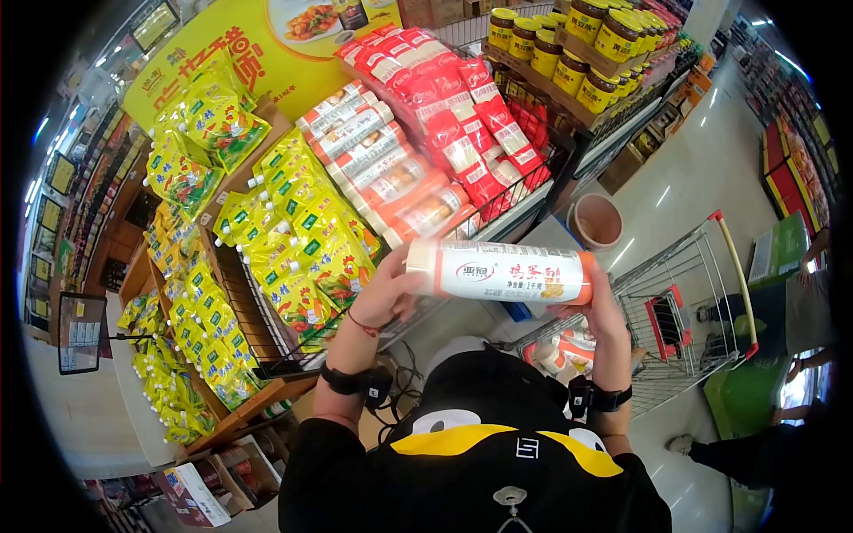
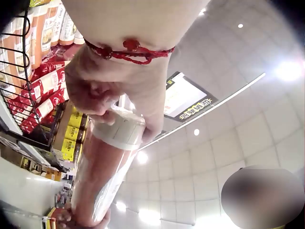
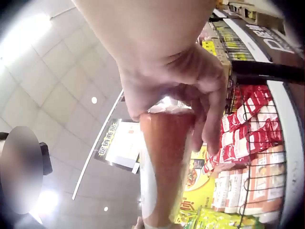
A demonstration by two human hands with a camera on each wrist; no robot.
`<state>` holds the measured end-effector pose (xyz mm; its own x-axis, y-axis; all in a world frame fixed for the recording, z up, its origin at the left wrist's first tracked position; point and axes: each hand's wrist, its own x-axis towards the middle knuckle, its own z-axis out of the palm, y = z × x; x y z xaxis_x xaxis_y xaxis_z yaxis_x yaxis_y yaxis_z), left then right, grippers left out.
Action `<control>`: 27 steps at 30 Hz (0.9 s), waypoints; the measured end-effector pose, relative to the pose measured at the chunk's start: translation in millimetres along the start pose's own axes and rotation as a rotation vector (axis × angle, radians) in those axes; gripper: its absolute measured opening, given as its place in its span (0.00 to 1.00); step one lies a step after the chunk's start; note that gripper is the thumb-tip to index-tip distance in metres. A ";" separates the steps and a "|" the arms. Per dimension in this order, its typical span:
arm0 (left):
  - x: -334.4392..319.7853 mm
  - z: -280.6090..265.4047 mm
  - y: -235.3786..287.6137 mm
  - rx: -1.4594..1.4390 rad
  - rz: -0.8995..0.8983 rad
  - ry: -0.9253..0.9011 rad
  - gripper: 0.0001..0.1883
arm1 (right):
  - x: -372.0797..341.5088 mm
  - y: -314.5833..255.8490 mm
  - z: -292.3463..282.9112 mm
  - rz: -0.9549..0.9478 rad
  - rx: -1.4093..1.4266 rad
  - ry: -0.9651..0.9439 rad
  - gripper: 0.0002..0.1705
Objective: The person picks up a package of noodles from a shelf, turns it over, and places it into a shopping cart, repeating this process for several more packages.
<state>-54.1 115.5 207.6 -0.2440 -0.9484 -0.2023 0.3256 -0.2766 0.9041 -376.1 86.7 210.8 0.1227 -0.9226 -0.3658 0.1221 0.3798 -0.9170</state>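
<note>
A cylindrical pack of dried noodles (image 1: 511, 274), white and orange with its printed label upward, lies level between both hands in front of the chest. My left hand (image 1: 385, 291) grips its pale end, fingers curled around it. At the orange end, my right hand (image 1: 607, 309) holds on with the thumb and fingers around the edge. Seen from the left wrist, the left hand (image 2: 116, 90) wraps the white-banded end of the noodle pack (image 2: 102, 167). In the right wrist view the other hand (image 3: 174, 78) spans the clear, gathered wrapper end.
Similar noodle packs (image 1: 373, 151) lie in a wire rack ahead, between yellow pouches (image 1: 306, 235) and red-and-white bags (image 1: 444, 98). Yellow-lidded jars (image 1: 591, 53) stand behind at right. A shopping cart (image 1: 702, 293) is at right, near a bucket (image 1: 595, 222). Another person's leg (image 1: 746, 457) shows at lower right.
</note>
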 end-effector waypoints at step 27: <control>-13.0 0.4 -54.4 -0.213 -0.161 0.140 0.23 | -15.7 40.4 -16.6 -0.065 -0.029 -0.088 0.26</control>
<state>-69.1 142.9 161.1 -0.1845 -0.8977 -0.4001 0.4807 -0.4375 0.7600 -389.4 115.4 176.8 0.2018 -0.9352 -0.2908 0.1044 0.3158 -0.9431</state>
